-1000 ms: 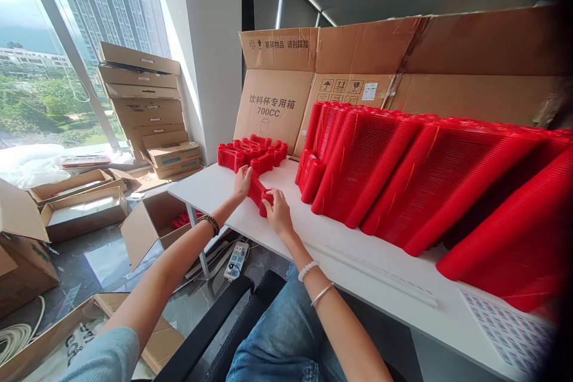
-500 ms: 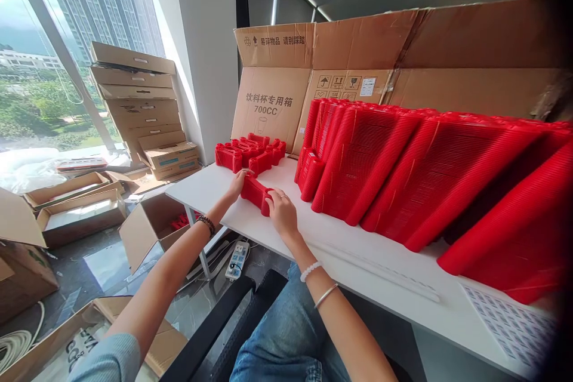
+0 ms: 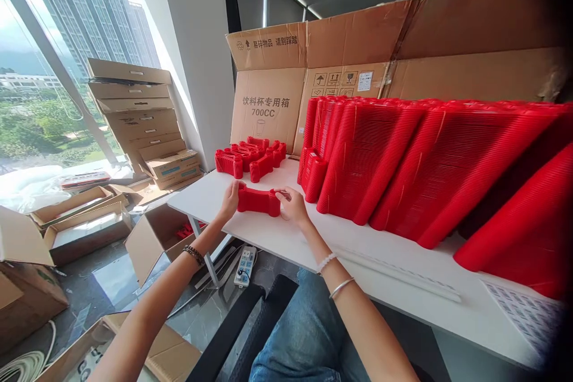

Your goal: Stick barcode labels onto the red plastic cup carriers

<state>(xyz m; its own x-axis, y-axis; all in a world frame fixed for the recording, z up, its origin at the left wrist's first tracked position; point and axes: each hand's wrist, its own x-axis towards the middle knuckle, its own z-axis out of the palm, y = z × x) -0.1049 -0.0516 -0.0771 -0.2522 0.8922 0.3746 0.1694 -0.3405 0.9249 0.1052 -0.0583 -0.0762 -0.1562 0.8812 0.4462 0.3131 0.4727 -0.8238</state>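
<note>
Between my two hands is a short stack of red plastic pieces (image 3: 258, 200), with rounded ends and a narrower middle, just over the table's near left part. My left hand (image 3: 231, 198) is closed round its left end, and my right hand (image 3: 292, 203) grips the right end with thumb and fingers. Several similar short red stacks (image 3: 250, 152) lie behind it on the white table (image 3: 201, 191). To the right of my right hand stand tall, leaning stacks of the same red pieces (image 3: 380, 161), with a small red bundle (image 3: 312, 174) at their left end.
Opened cardboard (image 3: 268, 86) stands upright along the table's back. A white strip (image 3: 398, 274) and a patterned sheet (image 3: 523, 310) lie near the front edge. On the floor left are open boxes (image 3: 147, 245), a power strip (image 3: 245, 265) and a chair armrest (image 3: 233, 334).
The held red stack has come nearer and turned from slanted to nearly level across my view. Both hands moved with it, keeping hold of its ends. The camera view shifted slightly.
</note>
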